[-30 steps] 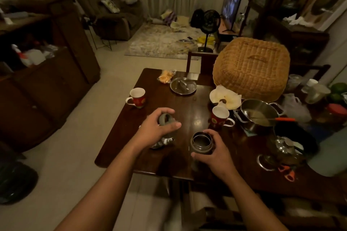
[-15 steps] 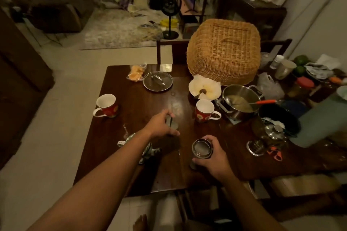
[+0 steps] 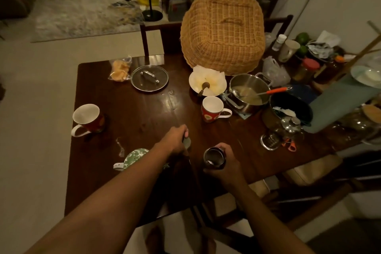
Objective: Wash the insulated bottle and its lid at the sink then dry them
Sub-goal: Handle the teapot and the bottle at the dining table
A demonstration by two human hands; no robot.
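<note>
**Q:** Location of the insulated bottle [image 3: 213, 156]?

**A:** Over the near edge of the table [image 3: 144, 113], toward its right half. The right hand [image 3: 226, 163] is clamped round the body from the right side. The mouth is open and uncapped.

**Q:** Orientation of its long axis?

**A:** Roughly upright. The view looks down into the mouth, so the axis points up toward the head. Whether the base rests on the table cannot be told.

**Q:** Location of the lid [image 3: 187, 142]?

**A:** Under the left hand [image 3: 175, 140], whose fingers are curled over it. Only a grey part shows below the knuckles. It lies just left of the bottle and slightly farther from the near edge, close beside it but apart.

**Q:** Which relation governs the next move?

**A:** Each hand already carries one item, so no reach is needed. No sink is in view, so the likely next move is a carry away from the table. Keep the bottle's mouth upward in case liquid remains inside.
</note>
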